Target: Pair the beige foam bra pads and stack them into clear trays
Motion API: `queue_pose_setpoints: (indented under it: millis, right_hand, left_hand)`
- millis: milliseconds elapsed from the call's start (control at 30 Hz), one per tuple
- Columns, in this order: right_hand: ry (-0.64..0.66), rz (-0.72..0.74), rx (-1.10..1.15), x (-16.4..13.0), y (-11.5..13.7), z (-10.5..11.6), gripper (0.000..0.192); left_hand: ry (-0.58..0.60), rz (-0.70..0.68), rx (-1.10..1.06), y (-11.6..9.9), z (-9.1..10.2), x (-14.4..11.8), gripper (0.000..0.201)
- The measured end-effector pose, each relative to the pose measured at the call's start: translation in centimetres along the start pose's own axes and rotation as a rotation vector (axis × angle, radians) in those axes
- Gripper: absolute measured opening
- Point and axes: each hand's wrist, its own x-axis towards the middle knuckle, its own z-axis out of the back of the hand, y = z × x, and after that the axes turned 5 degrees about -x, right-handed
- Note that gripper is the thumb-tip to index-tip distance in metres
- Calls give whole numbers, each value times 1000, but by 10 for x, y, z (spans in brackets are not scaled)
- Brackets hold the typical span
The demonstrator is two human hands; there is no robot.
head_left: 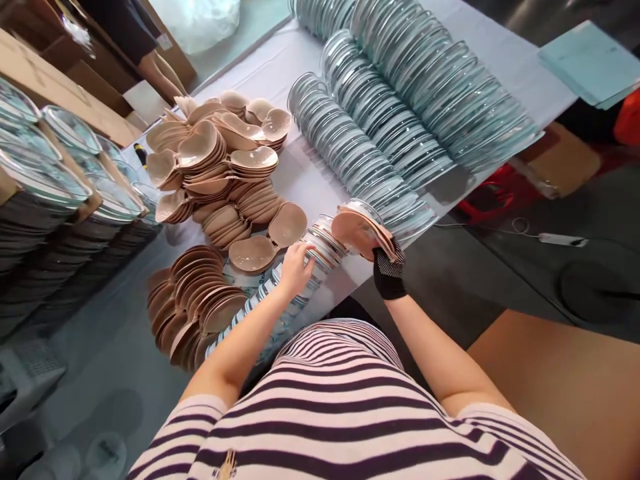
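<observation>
A small stack of beige, shallow, cup-shaped pads [361, 231] is gripped by the fingers of the gloved right hand [387, 267] just over the worktop [310, 180] edge. A row of clear plastic trays [305, 267] is touched by the left hand [296, 268], fingers curled on it. Heaps of beige pads [220, 160] lie beyond.

No text, label, brand or number can be read. At about 6 o'clock a small gold mark sits on the striped shirt [227, 465], too blurred and cut off to make out. At 10 o'clock the cardboard box [55, 87] carries faint print that stays illegible
</observation>
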Motion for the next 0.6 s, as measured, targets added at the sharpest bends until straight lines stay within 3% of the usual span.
queue_pose_setpoints:
  millis: [100,200,433,600]
  right_hand:
    - [-26,50,-90,-25,-22,21,49]
    - [-26,92,-98,-63,-38,18,46]
    - [-107,248,6,-111,-50,-12,40]
    - [-52,258,-42,-134,-52,-23,43]
  left_hand:
    - [170,-122,247,14,5,5,13]
    - [297,-217,367,28,11,-9,15]
    - [343,-347,626,36,9,-24,33]
    - [364,-295,731,32,1,-14,21]
